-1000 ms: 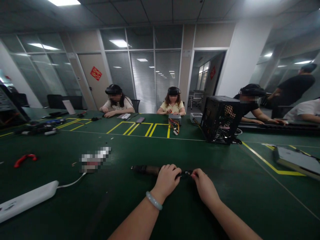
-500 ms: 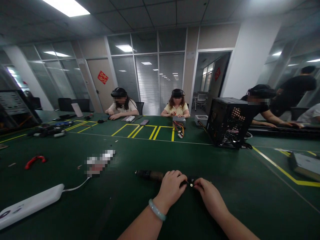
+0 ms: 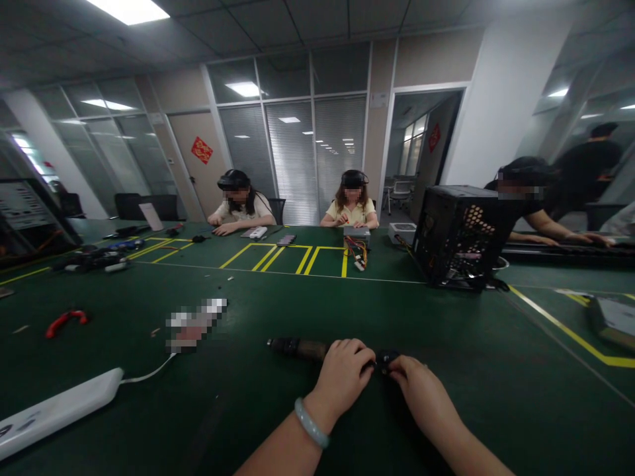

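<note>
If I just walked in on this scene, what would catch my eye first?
Probably the tall black case with its honeycomb of holes, standing on the right of the green table. Then the bright red curved thing at the left, beyond the white power strip. Nearest you, the left hand, below a pale bangle, grips a dark rod-like object.

You wear one bracelet (image 3: 311,424), between your left hand (image 3: 344,371) and left arm (image 3: 282,449). It is smooth, round and thick, a pale grey-green with a soft shine. Your arm is bare below the bracelet. To the right of the bracelet, your right hand (image 3: 421,390) and right arm (image 3: 473,441) are bare too.
</note>
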{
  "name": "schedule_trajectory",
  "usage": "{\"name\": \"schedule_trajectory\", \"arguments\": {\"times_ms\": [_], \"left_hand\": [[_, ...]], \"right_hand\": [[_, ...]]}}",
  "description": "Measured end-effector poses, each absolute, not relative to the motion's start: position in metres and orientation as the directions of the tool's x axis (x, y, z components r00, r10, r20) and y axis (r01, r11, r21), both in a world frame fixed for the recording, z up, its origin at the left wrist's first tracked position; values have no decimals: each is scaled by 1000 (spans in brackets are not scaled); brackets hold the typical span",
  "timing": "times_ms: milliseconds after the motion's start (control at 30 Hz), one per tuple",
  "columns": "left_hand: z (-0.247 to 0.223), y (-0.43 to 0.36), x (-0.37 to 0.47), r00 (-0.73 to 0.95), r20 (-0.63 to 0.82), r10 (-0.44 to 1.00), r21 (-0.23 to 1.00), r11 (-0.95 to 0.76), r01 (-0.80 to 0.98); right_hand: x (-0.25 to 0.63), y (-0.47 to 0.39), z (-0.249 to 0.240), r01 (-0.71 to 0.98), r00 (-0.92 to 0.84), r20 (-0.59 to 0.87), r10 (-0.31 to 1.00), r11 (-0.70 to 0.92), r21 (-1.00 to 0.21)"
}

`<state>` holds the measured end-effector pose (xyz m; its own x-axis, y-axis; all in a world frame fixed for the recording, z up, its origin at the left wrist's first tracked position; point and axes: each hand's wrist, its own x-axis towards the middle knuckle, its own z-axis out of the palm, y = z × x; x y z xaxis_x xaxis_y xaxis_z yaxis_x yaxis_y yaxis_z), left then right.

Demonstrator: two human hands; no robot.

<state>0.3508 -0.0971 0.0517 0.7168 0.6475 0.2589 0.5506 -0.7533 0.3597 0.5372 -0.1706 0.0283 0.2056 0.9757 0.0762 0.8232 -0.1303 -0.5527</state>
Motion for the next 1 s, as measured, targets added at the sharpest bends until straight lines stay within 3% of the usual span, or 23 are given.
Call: {"name": "schedule_trajectory", "arguments": {"times_ms": [300,600,1000], "left_hand": [[54,-99,350,738,274,616,330,-781,530],[52,-101,349,707,287,646,375,-755,538],[56,-100,352,740,272,615,274,-787,553]], "right_hand": [[522,-169,33,882,148,285,947,3,-471],[526,-176,38,913,53,290,956,71,-402],[522,-174,38,944,-19,318,948,122,-308]]}}
